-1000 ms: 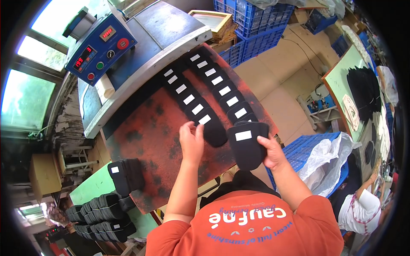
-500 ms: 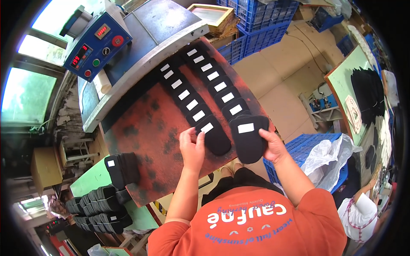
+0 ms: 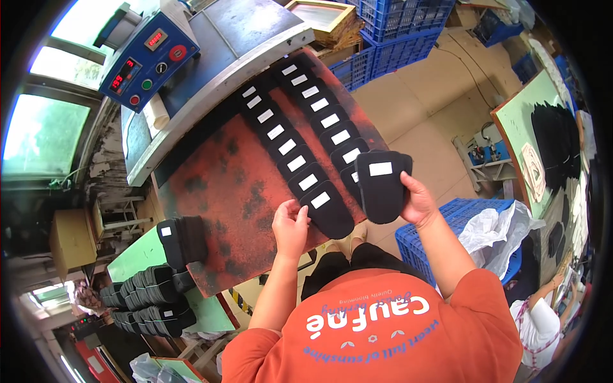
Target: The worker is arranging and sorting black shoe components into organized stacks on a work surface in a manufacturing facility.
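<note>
Two overlapping rows of black insole-shaped pads, each with a white rectangular label, run along the red, dark-stained board [image 3: 223, 185]. My left hand [image 3: 290, 225] has its fingers drawn together at the left edge of the nearest pad [image 3: 333, 217] in the left row, pinching that edge. A small stack of like pads [image 3: 382, 195] is in my right hand [image 3: 418, 201], thumb on top and fingers under the right side. This stack partly covers the near end of the right row [image 3: 341, 136].
At the far left stands a blue control box [image 3: 148, 60] beside a metal-topped machine table [image 3: 236, 32]. Bundles of black pads [image 3: 150, 287] lie at lower left. Blue crates [image 3: 399, 29] stand beyond the board; another crate [image 3: 415, 239] with clear plastic is on the right. Another person [image 3: 536, 325] sits at lower right.
One more labelled pad now lies at the near end of the left row, under my left hand. The stack in my right hand has shifted slightly away and to the right.
</note>
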Demonstrator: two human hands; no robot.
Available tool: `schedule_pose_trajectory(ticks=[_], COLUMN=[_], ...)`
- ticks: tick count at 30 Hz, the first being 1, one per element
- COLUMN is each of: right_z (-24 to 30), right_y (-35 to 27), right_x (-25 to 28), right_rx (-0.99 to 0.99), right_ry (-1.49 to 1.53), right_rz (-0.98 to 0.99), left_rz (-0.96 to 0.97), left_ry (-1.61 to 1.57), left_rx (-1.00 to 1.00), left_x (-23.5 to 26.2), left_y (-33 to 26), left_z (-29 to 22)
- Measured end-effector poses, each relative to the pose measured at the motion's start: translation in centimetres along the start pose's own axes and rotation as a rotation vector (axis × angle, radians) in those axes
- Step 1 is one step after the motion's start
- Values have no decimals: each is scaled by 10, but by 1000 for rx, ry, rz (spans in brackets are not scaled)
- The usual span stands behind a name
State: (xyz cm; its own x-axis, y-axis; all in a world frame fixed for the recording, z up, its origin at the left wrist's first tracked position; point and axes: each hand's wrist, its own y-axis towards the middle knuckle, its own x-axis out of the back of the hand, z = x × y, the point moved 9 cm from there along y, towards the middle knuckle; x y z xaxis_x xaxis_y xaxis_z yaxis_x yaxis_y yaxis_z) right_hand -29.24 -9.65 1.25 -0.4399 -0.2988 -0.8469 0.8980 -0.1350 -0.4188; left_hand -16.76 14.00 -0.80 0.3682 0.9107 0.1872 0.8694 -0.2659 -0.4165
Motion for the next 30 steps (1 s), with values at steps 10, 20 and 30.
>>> schedule_pose_trajectory(ticks=[10,20,30], right_z=[-85,-108,-120], right_y=[60,131,161], right_x=[-105,-130,-136], right_rx=[-10,-48,126], right_ry=[-45,202,-125], right_rz=[87,140,-74], left_rz=[-306,-426,-476], left_ry=[443,-104,370], left_rx=[-1036,-475,-632], left_x=[24,141,154], left_y=[-32,182,180], left_z=[-136,-94,-141])
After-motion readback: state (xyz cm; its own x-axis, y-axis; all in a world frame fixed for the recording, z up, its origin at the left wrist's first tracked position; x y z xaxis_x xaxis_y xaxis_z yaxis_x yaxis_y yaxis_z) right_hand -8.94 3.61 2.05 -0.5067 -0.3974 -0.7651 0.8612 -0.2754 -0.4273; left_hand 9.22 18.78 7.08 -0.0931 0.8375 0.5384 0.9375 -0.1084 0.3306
